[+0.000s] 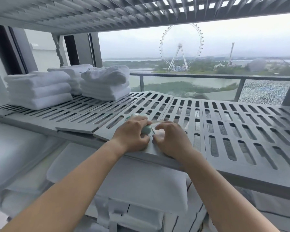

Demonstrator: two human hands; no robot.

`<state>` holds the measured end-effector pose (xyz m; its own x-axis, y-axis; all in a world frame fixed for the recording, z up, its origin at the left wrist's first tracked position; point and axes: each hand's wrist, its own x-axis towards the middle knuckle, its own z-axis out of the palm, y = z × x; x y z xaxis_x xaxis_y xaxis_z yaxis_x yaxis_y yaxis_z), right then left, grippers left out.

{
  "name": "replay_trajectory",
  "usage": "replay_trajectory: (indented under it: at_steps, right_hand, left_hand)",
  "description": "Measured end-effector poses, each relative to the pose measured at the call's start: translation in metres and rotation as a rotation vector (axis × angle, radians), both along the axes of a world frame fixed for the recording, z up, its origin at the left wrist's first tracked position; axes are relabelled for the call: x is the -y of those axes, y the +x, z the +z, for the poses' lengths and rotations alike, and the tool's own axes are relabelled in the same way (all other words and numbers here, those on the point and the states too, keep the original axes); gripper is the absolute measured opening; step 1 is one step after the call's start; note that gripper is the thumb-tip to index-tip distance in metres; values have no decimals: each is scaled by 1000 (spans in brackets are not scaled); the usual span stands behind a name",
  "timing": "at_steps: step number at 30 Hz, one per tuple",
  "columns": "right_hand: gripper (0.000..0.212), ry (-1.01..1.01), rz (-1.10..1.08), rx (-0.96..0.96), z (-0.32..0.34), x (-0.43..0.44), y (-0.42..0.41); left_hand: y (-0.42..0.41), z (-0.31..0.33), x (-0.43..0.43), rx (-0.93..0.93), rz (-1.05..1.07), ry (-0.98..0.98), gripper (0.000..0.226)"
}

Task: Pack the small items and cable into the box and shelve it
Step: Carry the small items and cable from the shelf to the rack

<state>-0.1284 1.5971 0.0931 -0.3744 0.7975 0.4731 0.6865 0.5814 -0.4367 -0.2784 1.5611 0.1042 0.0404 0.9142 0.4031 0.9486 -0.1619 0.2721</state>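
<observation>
Small rounded box [146, 130], mint-green smooth plastic with a translucent clear part, resting at the front edge of a grey, matte plastic shelf [241, 131] pierced by oblong slots. Left hand [132, 136], palm down, curls its fingers round the green body. Right hand [171, 141], knuckles arched, pinches the clear part. Folded white terry towels [38, 89] are stacked at far left.
</observation>
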Motion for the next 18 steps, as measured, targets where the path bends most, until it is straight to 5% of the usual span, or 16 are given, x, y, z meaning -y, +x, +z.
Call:
replay_trajectory:
  at_steps: [11,18]
  right_hand:
    - [32,114,70,-103,10,19,-26]
    - [25,111,294,-114,14,83,-80]
  left_hand:
    - [-14,-1,38,-3,119,111,49]
    - [-59,-3,130,-52,341,77,42]
